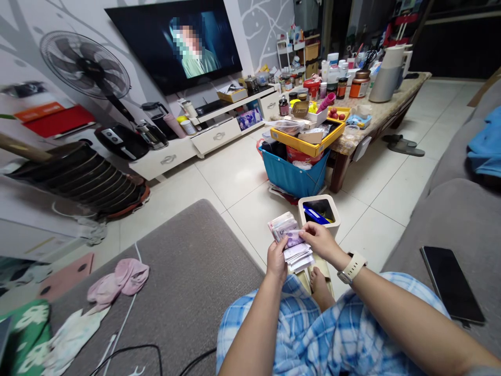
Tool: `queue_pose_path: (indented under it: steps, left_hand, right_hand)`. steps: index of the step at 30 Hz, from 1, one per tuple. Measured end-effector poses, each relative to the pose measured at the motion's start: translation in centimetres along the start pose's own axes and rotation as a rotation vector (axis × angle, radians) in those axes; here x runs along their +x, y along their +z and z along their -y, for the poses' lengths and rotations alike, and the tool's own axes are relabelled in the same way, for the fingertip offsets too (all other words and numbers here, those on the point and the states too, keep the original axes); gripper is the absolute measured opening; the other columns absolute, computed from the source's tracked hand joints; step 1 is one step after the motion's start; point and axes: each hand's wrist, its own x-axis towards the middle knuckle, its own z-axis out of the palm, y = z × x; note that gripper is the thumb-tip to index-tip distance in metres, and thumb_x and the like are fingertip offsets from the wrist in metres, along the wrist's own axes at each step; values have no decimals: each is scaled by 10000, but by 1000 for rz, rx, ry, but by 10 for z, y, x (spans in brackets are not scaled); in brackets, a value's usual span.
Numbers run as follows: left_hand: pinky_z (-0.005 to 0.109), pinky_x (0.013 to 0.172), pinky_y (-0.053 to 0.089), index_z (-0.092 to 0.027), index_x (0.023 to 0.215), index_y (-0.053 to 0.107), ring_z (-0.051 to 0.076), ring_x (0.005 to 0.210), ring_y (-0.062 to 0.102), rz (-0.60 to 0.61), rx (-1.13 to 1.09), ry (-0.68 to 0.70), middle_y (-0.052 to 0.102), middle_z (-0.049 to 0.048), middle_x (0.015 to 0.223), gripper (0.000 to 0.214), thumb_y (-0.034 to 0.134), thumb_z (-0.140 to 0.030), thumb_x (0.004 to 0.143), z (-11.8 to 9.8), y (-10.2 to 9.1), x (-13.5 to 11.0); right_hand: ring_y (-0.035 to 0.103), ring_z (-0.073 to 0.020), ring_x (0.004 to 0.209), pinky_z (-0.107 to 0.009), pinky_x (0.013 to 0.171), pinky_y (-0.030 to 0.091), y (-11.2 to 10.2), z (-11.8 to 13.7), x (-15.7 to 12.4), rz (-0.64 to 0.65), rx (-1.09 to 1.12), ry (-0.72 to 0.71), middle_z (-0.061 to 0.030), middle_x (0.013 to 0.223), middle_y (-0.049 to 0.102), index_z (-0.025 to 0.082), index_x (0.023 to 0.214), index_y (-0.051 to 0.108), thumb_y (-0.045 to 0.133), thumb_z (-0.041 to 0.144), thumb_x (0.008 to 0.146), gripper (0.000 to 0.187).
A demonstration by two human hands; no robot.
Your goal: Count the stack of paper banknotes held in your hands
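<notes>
My left hand (277, 258) is closed around a stack of banknotes (287, 232), its thumb lying over the top purple note. At the right edge of that note, the fingers of my right hand (315, 237) pinch a corner. Purple and pinkish notes show in the upper part of the stack. Lower down, paler note ends (299, 258) fan out below the thumb. A pale watch (352, 269) is on my right wrist. Just beyond the hands stands a cream bin (334, 211) with a blue packet (316, 214) inside.
A grey sofa seat (188, 261) lies to the left with pink cloth (119, 284) and cables on it. A phone (452, 284) rests on the sofa at right. Ahead, a blue basket (293, 172) stands by a crowded stone-topped table (410, 86).
</notes>
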Motion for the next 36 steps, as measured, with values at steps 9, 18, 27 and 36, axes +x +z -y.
queue_pose_path:
  steps: [9,18,27,36]
  left_hand:
    - [359,815,483,-91,938,664,239,802,676,6,-73,-10,709,117,887,429,684,-438,686,3,-5,7]
    - [379,832,482,-99,929,668,256,844,673,5,-64,12,713,105,853,400,669,-427,701,3,-6,5]
    - [404,900,455,-93,911,675,286,934,654,41,-67,14,711,129,903,387,657,-422,709,1,-5,5]
    - [404,895,459,-82,944,669,291,938,652,30,-83,-12,706,144,924,407,653,-418,714,0,-5,5]
  right_hand:
    - [474,-134,647,-251,609,378,0,11,-4,51,93,-41,2,670,533,167,736,564,532,380,794,223]
    - [478,-138,665,-252,630,377,-2,16,-5,82,156,-59,1,692,540,168,764,573,535,382,797,219]
    - [429,-126,623,-245,595,344,0,19,-7,118,188,-58,8,647,485,168,710,546,528,428,807,278]
    - [395,-113,579,-239,559,315,-1,19,-7,143,191,-52,23,596,445,168,654,527,541,426,796,294]
